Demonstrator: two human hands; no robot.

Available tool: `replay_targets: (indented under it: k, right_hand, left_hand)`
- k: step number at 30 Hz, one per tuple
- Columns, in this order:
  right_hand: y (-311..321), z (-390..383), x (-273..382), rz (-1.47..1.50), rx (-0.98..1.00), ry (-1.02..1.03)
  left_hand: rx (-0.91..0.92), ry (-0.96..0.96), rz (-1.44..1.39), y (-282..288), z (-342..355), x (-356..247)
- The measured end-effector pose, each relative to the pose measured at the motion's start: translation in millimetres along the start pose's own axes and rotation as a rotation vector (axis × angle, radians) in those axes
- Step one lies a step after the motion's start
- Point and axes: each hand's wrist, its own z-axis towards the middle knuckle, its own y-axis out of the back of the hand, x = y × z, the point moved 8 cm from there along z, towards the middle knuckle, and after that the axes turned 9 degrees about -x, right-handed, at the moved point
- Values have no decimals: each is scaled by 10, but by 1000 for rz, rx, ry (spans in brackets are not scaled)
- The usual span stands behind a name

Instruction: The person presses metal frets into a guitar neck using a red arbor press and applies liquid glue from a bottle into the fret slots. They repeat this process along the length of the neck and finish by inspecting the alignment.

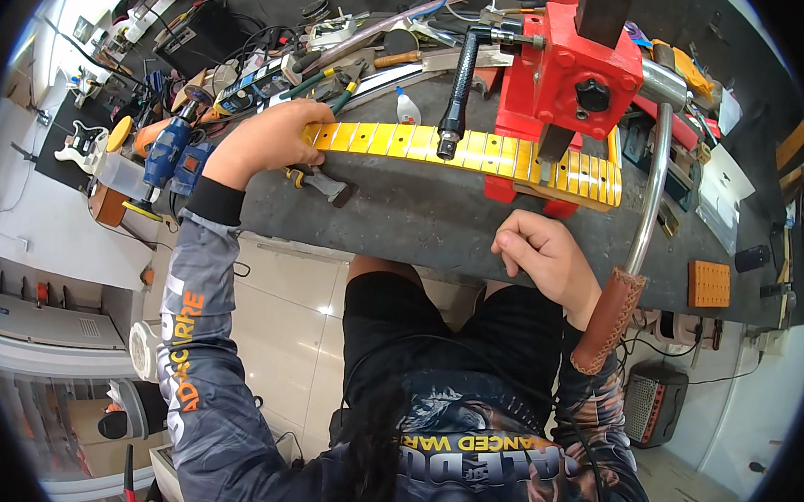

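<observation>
My left hand (273,139) is closed around the left end of a yellow guitar neck (401,140) with metal frets and dark dot inlays. The neck's right part lies under the ram of a red arbor press (570,69), on a support beneath it. My right hand (543,254) is at the bench's front edge, below the neck, fingers curled and thumb against them; whatever they may hold is hidden. Right of it hangs the press's steel lever with a brown leather-wrapped handle (611,322). A black rod-like lamp (458,98) overlaps the neck's middle.
Yellow-and-black nippers (321,184) lie on the dark bench (373,221) beside my left hand. Behind the neck stand a small white bottle (406,108) and green-handled pliers (348,88). A blue power tool (171,154) is at left, a drilled orange-brown block (709,284) at right.
</observation>
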Motion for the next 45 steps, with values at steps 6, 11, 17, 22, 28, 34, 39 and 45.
replay_targets:
  k: [6, 11, 17, 22, 28, 34, 39, 45]
  right_hand:
    - [4, 3, -16, 7, 7, -6]
    - [3, -3, -19, 28, 4, -8]
    - [4, -5, -18, 35, 4, -11]
    - [0, -7, -5, 20, 8, -12]
    - [2, -29, -47, 55, -4, -7]
    - [0, -13, -32, 2, 13, -13]
    - [47, -40, -64, 107, 49, 27]
    - [58, -55, 1, 39, -23, 31]
  left_hand:
    - [22, -31, -13, 109, 9, -42]
    - [19, 23, -74, 105, -3, 15]
    - [6, -29, -14, 115, 5, -66]
    - [-19, 5, -49, 242, -67, -67]
    - [-405, -73, -234, 354, -421, -491]
    - [-398, -168, -998, -569, -602, -1622]
    - [-263, -265, -1273, -993, -255, -2275]
    - [-73, -123, -1567, -1221, -105, -2313]
